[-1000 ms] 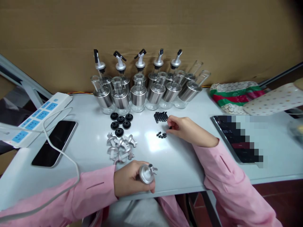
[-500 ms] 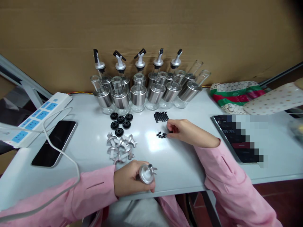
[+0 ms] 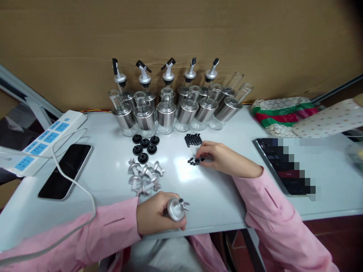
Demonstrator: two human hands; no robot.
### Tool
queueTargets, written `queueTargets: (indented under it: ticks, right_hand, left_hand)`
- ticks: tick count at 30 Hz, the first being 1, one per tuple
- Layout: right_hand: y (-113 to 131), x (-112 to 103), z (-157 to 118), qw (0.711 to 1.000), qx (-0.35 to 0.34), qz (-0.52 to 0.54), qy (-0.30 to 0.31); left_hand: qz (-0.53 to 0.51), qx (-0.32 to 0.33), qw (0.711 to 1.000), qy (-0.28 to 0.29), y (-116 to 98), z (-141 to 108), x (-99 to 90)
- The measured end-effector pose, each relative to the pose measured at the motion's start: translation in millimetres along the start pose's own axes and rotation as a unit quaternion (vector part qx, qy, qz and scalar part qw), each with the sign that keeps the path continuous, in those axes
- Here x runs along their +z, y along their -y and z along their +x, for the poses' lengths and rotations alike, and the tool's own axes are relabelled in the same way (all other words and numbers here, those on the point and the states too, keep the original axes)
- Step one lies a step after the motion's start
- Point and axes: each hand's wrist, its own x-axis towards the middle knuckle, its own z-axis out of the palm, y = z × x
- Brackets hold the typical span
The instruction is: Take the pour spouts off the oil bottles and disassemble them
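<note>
My left hand is wrapped round a silver pourer spout, its round flange and forked top facing up near the table's front edge. My right hand is at a small cluster of tiny black ring-like pieces. Its thumb and index finger are apart, with black pieces between and beside their tips. Just behind lies a row of black levers. Several silver pourer spouts lie in a heap left of centre, and behind them are several black ribbed stoppers.
Glass bottles with steel sleeves stand in two rows against the cardboard; several back ones carry pourers. A phone, cable and power strip lie left. Another phone and a patterned cloth bag are right.
My right hand has shifted slightly left over the tiny black pieces, its fingertips now spread among them. My left hand keeps the spout in nearly the same place.
</note>
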Motion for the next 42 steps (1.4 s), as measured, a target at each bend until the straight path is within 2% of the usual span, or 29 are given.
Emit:
queueTargets:
  ticks: [5,8,11,14,24,30,42]
  right_hand:
    - [1.9,4.7,2.6,1.000,-0.008,0.007,-0.015]
    - [2.5,3.1,2.5,0.999,-0.007,0.010,-0.048]
    - [2.6,-0.7,1.3,0.996,0.014,0.015,-0.087]
    - [2.5,-3.2,0.6,0.994,0.034,0.016,-0.102]
    - [9.7,-6.4,-0.5,1.000,0.022,0.005,-0.017]
    - [4.4,-6.0,-2.1,0.998,0.057,0.019,0.017]
    - [9.5,5.6,3.9,0.997,0.023,0.074,0.001]
  left_hand:
    - [0.003,-0.001,1.000,-0.002,0.7,-0.1,0.1]
    - [0.000,0.004,1.000,-0.003,1.1,-0.8,0.1]
    - [-0.001,0.003,1.000,0.000,1.3,-1.1,0.1]
    - [0.000,0.005,1.000,-0.003,1.4,-0.9,-0.1]
    - [0.013,0.019,1.000,0.003,3.7,0.0,-0.7]
    - [0.013,0.011,1.000,0.001,3.2,-1.0,-0.5]
    - [0.016,0.014,1.000,-0.001,1.6,0.4,0.1]
